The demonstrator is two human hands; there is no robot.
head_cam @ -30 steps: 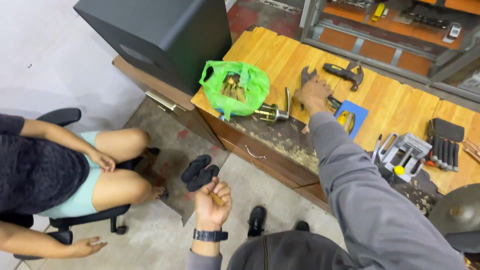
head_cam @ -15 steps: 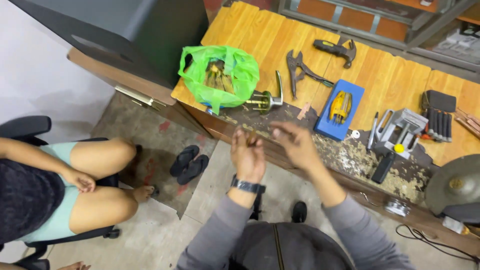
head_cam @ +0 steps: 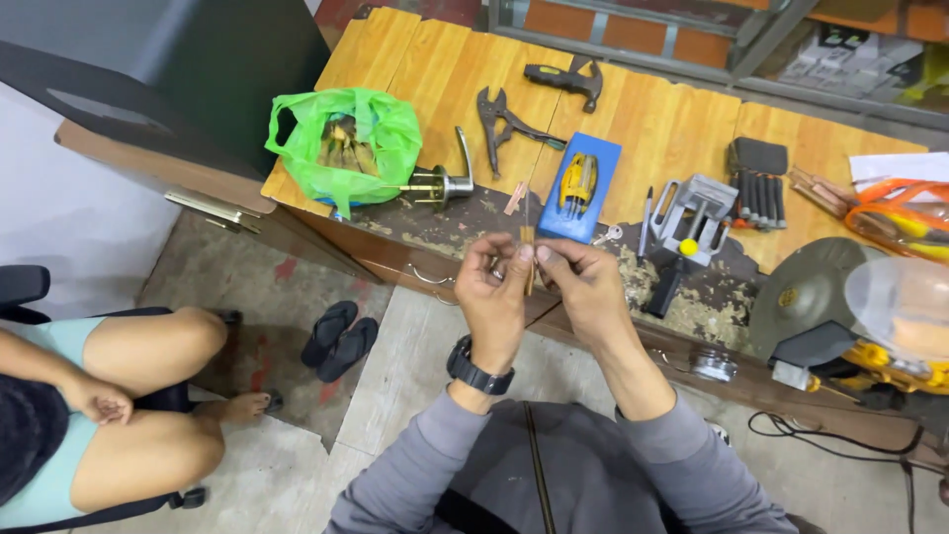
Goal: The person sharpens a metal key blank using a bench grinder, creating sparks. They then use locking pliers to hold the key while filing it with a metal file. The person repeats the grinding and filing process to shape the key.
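fingers [head_cam: 521, 255] of both hands meet in the middle of the frame, pinched on a small thin brass-coloured piece [head_cam: 528, 237] held upright between them, just in front of the bench edge. left hand [head_cam: 494, 297], with a dark watch [head_cam: 478, 369] on its wrist, grips the piece from the left with thumb and forefinger; right hand [head_cam: 583, 287] grips it from the right, fingertips touching those of the left. grey sleeves run down to the bottom of the frame.

at the lower left another person sits on a dark chair [head_cam: 22, 289], bare legs out and one hand resting on a thigh. a pair of dark sandals [head_cam: 339, 336] lies on the floor between that person and the bench.

just beyond the hands, the near strip of the wooden bench [head_cam: 682, 119] is worn and strewn with sawdust. a silver lever door handle [head_cam: 447, 182] lies left of centre, touching a green plastic bag [head_cam: 346, 143] with brass parts inside. a blue case [head_cam: 581, 188] holding a yellow tool sits right behind the hands, with a small key [head_cam: 607, 235] beside it. to its right stands a small grey vise [head_cam: 692, 213] with a yellow knob, then a black holder of bits [head_cam: 759, 176]. at the right edge sit a round grey disc [head_cam: 806, 297] and a yellow power tool [head_cam: 890, 361].

farther back lie locking pliers [head_cam: 506, 117] and a dark hammer [head_cam: 565, 79]. a large dark cabinet [head_cam: 178, 69] fills the upper left.
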